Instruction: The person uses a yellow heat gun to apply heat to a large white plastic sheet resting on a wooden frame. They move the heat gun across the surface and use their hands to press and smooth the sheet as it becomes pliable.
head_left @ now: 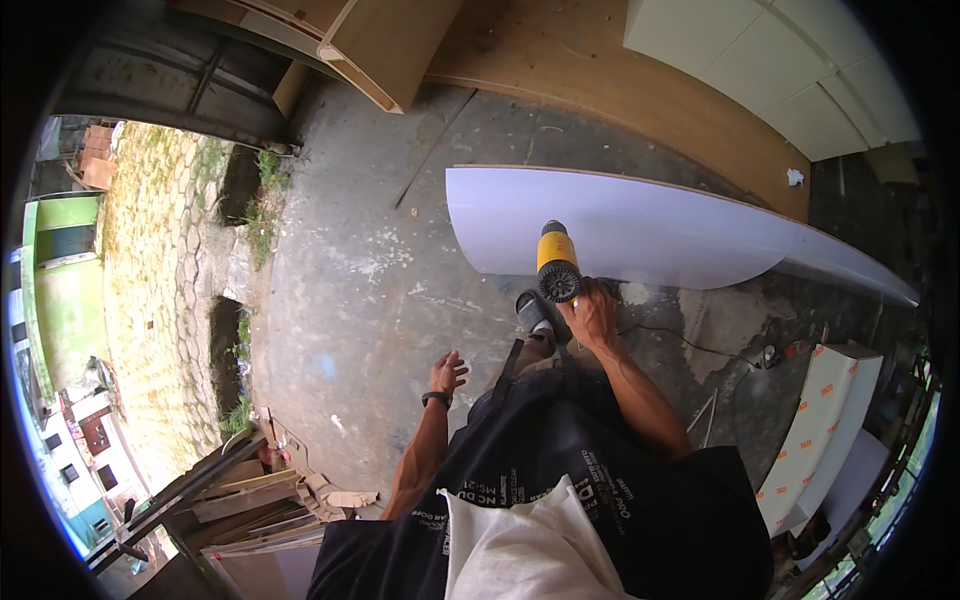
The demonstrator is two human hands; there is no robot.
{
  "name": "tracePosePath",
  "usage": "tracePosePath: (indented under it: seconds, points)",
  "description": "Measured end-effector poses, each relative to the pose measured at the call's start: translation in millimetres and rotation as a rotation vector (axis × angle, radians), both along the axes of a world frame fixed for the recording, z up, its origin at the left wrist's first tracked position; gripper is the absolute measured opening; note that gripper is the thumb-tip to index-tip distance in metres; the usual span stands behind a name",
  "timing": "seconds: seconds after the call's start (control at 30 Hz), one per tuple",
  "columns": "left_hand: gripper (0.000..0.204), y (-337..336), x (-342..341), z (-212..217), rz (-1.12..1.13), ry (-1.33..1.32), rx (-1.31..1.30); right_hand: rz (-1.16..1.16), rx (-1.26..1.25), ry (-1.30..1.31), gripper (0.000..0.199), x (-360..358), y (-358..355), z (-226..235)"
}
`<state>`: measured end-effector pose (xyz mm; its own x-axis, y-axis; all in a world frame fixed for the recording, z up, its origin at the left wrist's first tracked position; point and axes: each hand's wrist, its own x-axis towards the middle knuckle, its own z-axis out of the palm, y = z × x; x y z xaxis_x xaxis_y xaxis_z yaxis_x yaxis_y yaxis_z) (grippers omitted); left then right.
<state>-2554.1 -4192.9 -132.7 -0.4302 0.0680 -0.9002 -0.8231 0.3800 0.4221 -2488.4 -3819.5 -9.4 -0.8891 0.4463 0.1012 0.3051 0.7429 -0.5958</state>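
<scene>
My right hand (592, 317) is wrapped round the grip of a yellow and black heat gun (556, 255). Its dark nozzle points away from me, over a glossy white sheet (640, 225) with curved edges that stretches out to the right. Whether the nozzle touches the sheet I cannot tell. Down at my left side hangs my left hand (447, 373), fingers apart and nothing in them, with a dark band on the wrist.
A dark cord (690, 343) trails over the grey concrete floor (350, 290) at the right. Wooden cabinet parts (390, 50) and a brown board (560, 85) lie ahead, white panels (760, 60) at far right. Board scraps (250, 500) are piled lower left; a wrapped panel (815, 430) stands right.
</scene>
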Motion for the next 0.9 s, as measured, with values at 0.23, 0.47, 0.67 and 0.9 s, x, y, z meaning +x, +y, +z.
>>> tracePosePath:
  seconds: [0.23, 0.47, 0.67, 0.9]
  points:
    - [0.069, 17.2, -0.2, -12.3, -0.100, -0.018, -0.034, 0.161, -0.118, 0.067, 0.041, -64.3, -49.7, -14.9]
    - [0.069, 78.4, -21.1, -25.5, -0.042, -0.093, 0.074, 0.189, -0.104, 0.060, 0.048, -64.1, -40.9, -7.5]
    - [0.070, 133.7, -65.4, -70.3, 0.289, -0.160, 0.243, 0.031, -0.110, 0.005, 0.043, 3.8, -11.5, -7.0]
    - [0.104, 218.8, -156.0, -96.9, 0.672, -0.177, 0.473, -0.189, -0.313, -0.010, 0.041, 35.0, -5.7, -22.7]
